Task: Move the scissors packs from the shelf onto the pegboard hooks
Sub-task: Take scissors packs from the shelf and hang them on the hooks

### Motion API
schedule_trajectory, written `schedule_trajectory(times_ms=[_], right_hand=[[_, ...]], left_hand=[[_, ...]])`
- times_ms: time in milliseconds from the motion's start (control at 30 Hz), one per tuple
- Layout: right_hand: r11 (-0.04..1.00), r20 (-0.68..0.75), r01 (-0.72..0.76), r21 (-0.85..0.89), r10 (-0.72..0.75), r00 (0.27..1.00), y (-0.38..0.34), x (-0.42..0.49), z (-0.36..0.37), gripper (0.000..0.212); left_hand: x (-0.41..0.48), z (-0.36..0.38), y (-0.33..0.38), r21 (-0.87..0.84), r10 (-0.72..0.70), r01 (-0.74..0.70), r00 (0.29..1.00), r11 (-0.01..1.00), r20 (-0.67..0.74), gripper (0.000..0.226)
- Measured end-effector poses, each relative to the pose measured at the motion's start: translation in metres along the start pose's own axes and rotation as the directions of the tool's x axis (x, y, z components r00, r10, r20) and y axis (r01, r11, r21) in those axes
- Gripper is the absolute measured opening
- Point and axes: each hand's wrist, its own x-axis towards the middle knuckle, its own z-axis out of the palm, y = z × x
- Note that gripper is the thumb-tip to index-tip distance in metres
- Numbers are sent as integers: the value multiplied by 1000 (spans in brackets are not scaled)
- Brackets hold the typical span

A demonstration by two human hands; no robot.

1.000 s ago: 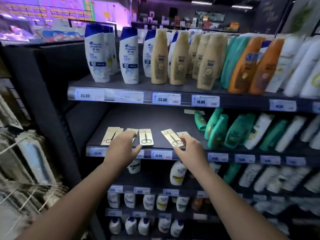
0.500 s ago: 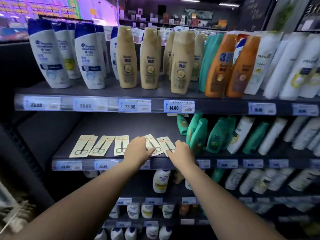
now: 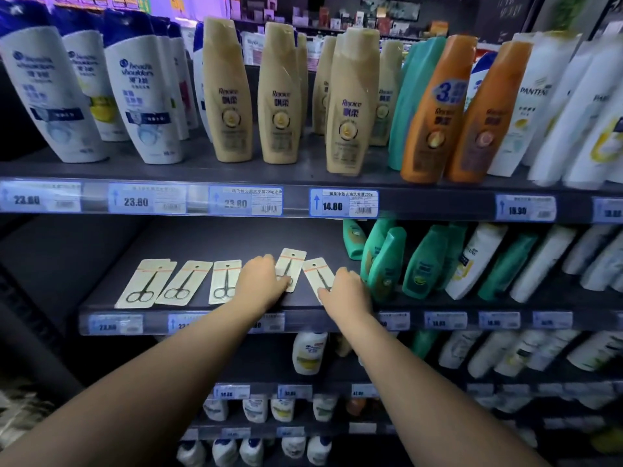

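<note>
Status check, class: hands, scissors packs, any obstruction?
Left hand on fourth pack, right hand on fifth pack. Neither lifted. Three packs untouched. Green bottles crowd right hand.

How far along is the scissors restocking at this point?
Done: nothing visibly; no pegboard is in view. In hand: the left hand rests on the fourth scissors pack, the right hand on the fifth scissors pack. Left: all five, including three untouched scissors packs, lie on the shelf.
</note>
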Motion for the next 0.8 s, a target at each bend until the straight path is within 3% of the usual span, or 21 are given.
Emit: schedule_trajectory(times_ms=[167,433,567,700,800], right_hand=[[999,13,-46,-5,46,999,-7,5,4,49],[979,39,-153,136,149,988,-7,10,3,60],[960,45,-179,217,173,984,-8,9,5,56],[926,-16,-149,347,165,986,-6,10,6,28],[836,-22,-162,525,203,979,-6,6,-2,13]], left_hand=[[-3,-1,11,-40,-75,75,997,996,12,56],[-5,-12,6,-317,-198,209,978,925,65,70],[-8,-16,-2,-369,-197,202,979,907,52,50],[-13,-22,-11,-412,-183,165,983,896,-5,22],[-21,-31,-17,-524,-203,177,979,833,8,12]])
